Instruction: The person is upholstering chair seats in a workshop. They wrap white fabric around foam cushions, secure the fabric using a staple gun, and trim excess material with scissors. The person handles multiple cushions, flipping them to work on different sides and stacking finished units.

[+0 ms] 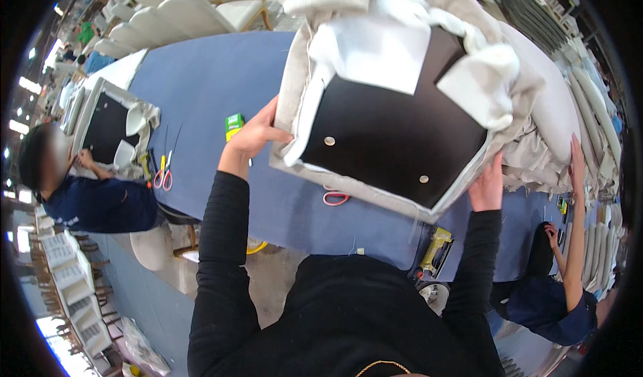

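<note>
In front of me is an upholstered chair panel (395, 126), its dark board side facing up and beige fabric wrapped round its edges. White wadding (485, 86) shows along the rim and lies folded over the far part of the board. My left hand (256, 130) grips the left edge, thumb on top. At the near right edge my right hand (487, 184) holds the fabric border, its fingers partly hidden beneath. Close to my right forearm lies a yellow-green staple gun (437, 250). Red-handled scissors (336, 197) lie partly covered by the panel.
A blue-covered worktable (194, 82) runs across, with a small green box (233, 122) on it. At left, a co-worker (94, 196) handles a similar panel beside more scissors (163, 176). Another person (549, 303) reaches up at right. Stacked beige pieces (589, 116) and pale chairs (181, 19) stand beyond.
</note>
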`<state>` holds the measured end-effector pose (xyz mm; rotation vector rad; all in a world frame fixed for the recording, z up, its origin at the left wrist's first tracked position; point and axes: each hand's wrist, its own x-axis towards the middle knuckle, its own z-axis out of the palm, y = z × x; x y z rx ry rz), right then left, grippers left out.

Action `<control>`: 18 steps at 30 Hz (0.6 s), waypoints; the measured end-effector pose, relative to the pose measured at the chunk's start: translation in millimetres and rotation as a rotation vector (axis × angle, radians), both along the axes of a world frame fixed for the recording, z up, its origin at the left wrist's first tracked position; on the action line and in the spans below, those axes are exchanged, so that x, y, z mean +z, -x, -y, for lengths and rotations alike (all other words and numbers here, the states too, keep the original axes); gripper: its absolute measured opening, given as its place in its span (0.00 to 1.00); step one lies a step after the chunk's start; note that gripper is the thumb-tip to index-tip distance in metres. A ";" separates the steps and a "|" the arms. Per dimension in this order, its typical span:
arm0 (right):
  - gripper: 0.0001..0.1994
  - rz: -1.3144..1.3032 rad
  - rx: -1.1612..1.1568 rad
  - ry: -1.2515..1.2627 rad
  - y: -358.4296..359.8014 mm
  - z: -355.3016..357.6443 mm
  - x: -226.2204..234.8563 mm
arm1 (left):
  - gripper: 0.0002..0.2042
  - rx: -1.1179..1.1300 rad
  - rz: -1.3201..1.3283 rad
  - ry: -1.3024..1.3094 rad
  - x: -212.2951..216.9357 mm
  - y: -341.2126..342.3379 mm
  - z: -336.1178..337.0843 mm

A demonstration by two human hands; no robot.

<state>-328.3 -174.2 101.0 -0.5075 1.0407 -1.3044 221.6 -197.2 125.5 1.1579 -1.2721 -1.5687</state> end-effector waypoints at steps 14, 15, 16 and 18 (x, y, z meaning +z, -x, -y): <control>0.41 -0.269 0.289 0.008 -34.7 -81.6 -147.5 | 0.31 0.101 1.291 0.472 -169.3 -9.2 -127.7; 0.41 -0.294 0.274 -0.053 -27.6 -82.5 -182.9 | 0.31 0.119 1.259 0.386 -200.3 -9.3 -137.4; 0.41 -0.409 0.268 -0.063 -30.2 -90.6 -214.3 | 0.32 0.092 1.308 0.322 -220.4 -4.0 -149.4; 0.42 -0.631 0.314 -0.097 -45.4 -111.2 -250.0 | 0.36 0.028 1.413 0.205 -247.0 3.1 -173.6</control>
